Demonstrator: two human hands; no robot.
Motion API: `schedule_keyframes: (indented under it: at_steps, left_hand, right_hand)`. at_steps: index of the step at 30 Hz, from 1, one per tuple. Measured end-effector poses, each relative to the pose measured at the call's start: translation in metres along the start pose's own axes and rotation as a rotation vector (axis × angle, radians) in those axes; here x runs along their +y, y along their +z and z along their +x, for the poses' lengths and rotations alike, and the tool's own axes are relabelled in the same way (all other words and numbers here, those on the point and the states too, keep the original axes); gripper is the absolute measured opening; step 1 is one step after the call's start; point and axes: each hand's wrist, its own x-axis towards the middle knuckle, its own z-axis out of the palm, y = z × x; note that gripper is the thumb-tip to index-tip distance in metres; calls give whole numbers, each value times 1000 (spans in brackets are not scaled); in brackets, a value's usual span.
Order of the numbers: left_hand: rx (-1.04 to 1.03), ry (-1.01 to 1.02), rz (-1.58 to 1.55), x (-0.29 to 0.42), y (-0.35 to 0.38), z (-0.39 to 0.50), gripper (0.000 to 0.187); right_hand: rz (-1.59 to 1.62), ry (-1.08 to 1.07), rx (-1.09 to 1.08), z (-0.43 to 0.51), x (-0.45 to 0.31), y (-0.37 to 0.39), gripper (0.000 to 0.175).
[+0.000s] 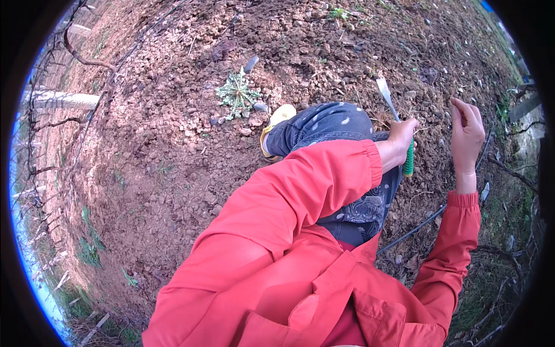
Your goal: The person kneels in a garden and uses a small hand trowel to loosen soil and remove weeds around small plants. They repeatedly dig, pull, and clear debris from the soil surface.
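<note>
My left hand (pixel 401 135) grips a hand weeding tool by its green ridged handle (pixel 408 160). The tool's flat, narrow metal blade (pixel 385 92) points away from me, just above the loose soil. Wisps of dry grass (pixel 381 118) lie beside the tool and close to my fingers. To the right, my right hand (pixel 468 134) is raised over the ground with its fingers drawn together; I see nothing in them. A spiky-leaved rosette weed (pixel 238 92) grows in the soil beyond my yellow shoe (pixel 279 119).
Cloddy brown soil (pixel 173 130) holds scattered stones (pixel 251 64). A dark hose or pipe (pixel 412 232) runs along the ground at right, near bare woody stems (pixel 511 171). More bare branches (pixel 82 58) and a pale post (pixel 65 99) stand at left.
</note>
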Motion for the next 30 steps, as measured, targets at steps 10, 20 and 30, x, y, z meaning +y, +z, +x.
schedule_keyframes:
  at_steps: [10,20,30]
  left_hand:
    - [-100,148,-50,-2,1,4,25]
    - [-57,92,31,10,-1,-13,29]
    - [-274,43,102,22,-6,-8,23]
  right_hand:
    - [298,-445,-185,46,-140,73,30]
    - [133,-1,-4,-24,-43,16,23]
    - [492,607,87,-152,2,18,24]
